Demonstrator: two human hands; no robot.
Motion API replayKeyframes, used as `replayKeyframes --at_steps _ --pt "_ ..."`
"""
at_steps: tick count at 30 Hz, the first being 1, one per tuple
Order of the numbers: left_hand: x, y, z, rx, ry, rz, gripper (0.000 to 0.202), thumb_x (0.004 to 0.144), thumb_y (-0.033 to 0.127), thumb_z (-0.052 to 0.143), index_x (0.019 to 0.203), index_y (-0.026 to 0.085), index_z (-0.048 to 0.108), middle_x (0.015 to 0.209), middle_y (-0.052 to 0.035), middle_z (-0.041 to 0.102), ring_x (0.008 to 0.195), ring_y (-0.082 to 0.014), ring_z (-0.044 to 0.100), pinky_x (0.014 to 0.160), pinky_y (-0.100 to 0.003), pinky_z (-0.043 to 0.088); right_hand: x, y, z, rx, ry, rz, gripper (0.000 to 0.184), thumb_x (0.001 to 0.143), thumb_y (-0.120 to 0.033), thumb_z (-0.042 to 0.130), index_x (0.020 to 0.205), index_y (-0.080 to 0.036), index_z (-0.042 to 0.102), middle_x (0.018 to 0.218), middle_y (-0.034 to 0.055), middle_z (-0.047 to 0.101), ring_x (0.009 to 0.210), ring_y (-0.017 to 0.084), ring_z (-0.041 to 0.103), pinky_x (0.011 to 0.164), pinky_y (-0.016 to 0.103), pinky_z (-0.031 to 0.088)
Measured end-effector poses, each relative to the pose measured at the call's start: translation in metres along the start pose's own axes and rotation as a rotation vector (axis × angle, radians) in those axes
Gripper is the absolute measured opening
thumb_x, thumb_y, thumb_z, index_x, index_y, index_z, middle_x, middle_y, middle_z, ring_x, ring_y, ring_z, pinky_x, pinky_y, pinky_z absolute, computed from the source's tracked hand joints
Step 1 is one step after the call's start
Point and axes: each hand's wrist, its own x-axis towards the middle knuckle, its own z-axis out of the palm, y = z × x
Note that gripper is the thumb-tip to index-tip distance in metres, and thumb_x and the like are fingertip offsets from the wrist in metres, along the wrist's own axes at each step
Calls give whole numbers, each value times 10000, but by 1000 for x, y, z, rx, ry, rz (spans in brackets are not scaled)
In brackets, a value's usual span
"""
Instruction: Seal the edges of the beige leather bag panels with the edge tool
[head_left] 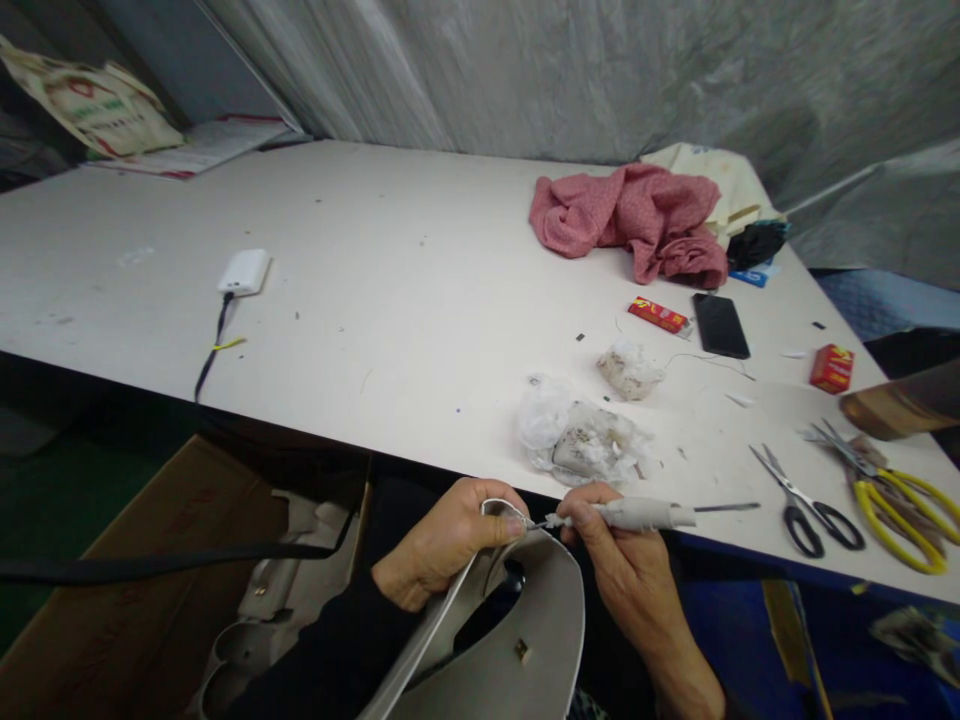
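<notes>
Currently the left hand (442, 540) is closed in a pinch on the curved top edge of a grey bag (525, 620), thumb over the rim. The right hand (615, 560) is closed round a pale pen-like tool (645, 514), held level with its fine tip touching the same edge, just beside the left thumb. The bag sits below the worktop (390, 300) edge, in front of the person, with a small metal fitting on its face.

Judged from its smooth bend, the bag panel is light, flexible and semi-stiff, probably leather or a substitute. Its surface looks slick and easily marked, so the rim close to the tool tip is the soundest place to hold it.

On the worktop, nearest the hands, lie white wads (581, 435). Black scissors (806, 505) and yellow shears (892, 500) lie to the right. Further back are a phone (720, 325), a red box (831, 368) and a pink cloth (637, 215). A white charger (244, 271) lies well apart to the left, its cable over the edge. Below left is a carton (112, 620).
</notes>
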Motion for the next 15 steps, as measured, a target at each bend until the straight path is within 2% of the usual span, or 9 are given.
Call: replayKeyframes --at_steps 4,10,15 --pt "1 -5 2 -2 26 27 311 633 356 896 770 149 708 613 12 631 543 -109 497 535 -226 352 1 -1 6 -37 58 -1 345 1064 -393 520 827 -204 685 636 -20 640 606 153 626 621 257 480" --pt "2 -6 2 39 -3 83 301 680 381 853 774 149 685 643 11 613 577 -116 481 558 -226 365 -7 3 19 0 155 3 329 1067 -374 534 828 -202 680 662 -15 643 624 149 632 634 243 494" --pt "2 -10 -3 100 -30 92 356 722 453 836 779 151 656 644 16 573 584 -120 457 548 -225 342 -21 13 16 145 67 -137 303 1068 -380 558 869 -209 711 783 18 683 708 152 638 653 243 503"
